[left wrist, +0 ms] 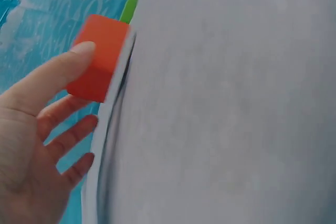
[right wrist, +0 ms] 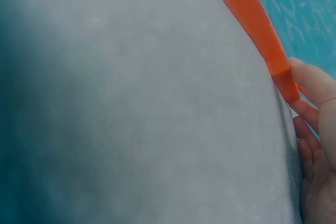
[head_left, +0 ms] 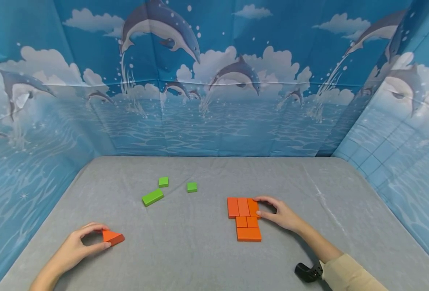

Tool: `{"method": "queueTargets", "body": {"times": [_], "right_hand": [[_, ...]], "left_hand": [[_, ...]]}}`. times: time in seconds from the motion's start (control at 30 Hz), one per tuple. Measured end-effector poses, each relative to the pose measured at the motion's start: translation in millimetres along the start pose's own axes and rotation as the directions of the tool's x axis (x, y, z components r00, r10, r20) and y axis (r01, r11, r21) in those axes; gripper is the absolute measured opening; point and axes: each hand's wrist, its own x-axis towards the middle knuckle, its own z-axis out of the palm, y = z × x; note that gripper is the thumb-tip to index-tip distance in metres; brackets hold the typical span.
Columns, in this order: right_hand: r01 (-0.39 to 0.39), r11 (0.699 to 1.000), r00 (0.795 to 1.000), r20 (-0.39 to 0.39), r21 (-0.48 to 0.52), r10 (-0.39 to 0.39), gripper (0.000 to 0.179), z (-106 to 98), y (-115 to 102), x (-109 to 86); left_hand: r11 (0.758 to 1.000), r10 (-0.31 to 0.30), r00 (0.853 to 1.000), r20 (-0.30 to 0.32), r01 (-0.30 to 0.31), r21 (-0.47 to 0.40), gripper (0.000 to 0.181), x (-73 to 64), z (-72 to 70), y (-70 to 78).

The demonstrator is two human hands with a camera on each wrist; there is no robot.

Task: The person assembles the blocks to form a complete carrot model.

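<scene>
At the left of the table, my left hand (head_left: 77, 245) pinches a red-orange triangular block (head_left: 113, 237) between thumb and fingers. The left wrist view shows the thumb pressed on a face of this block (left wrist: 100, 59), with the other fingers spread below. On the right, several orange blocks lie flat against one another, three upright ones above two small ones and a wide one (head_left: 248, 234). My right hand (head_left: 281, 214) pinches the rightmost upright orange block (head_left: 252, 207), index finger at its far end and thumb at its near end.
Behind the middle lie a long green block (head_left: 153, 197) and two small green blocks, one (head_left: 163, 182) near it and one (head_left: 192, 187) farther right. A black curved object (head_left: 307, 272) sits by the right sleeve. A dolphin-print curtain (head_left: 214, 121) surrounds the grey table (head_left: 185, 258).
</scene>
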Motion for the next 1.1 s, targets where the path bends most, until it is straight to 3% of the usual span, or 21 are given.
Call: {"method": "queueTargets", "body": {"times": [0.2, 0.33, 0.53, 0.67, 0.9, 1.1], "right_hand": [[-0.001, 1.0, 1.0, -0.004, -0.004, 0.001, 0.041, 0.3, -3.2, -0.5], [-0.008, 1.0, 1.0, -0.004, -0.003, 0.008, 0.042, 0.3, -5.3, -0.9], [-0.009, 1.0, 1.0, -0.005, -0.001, 0.009, 0.042, 0.5, -4.0, -0.1], [-0.01, 1.0, 1.0, -0.001, -0.004, 0.01, 0.042, 0.7, -3.4, 0.7], [-0.01, 1.0, 1.0, -0.001, -0.013, 0.01, 0.042, 0.6, -3.7, 0.8], [-0.017, 1.0, 1.0, -0.007, -0.018, 0.017, 0.042, 0.4, -3.9, 0.6]], "left_hand": [[0.999, 0.036, 0.999, -0.032, -0.036, -0.009, 0.03, 19.6, 15.4, 25.0], [0.994, 0.095, 0.993, -0.073, -0.098, -0.041, 0.032, 37.0, 32.4, 45.9], [0.971, 0.197, 0.975, -0.106, -0.209, -0.112, 0.033, 61.7, 67.2, 79.0], [0.951, 0.235, 0.967, -0.097, -0.249, -0.183, 0.034, 73.5, 94.4, 105.2], [0.928, 0.25, 0.967, -0.048, -0.254, -0.274, 0.033, 87.0, 139.9, 148.5], [0.916, 0.251, 0.968, -0.012, -0.241, -0.321, 0.034, 86.2, 176.8, 180.6]]}}
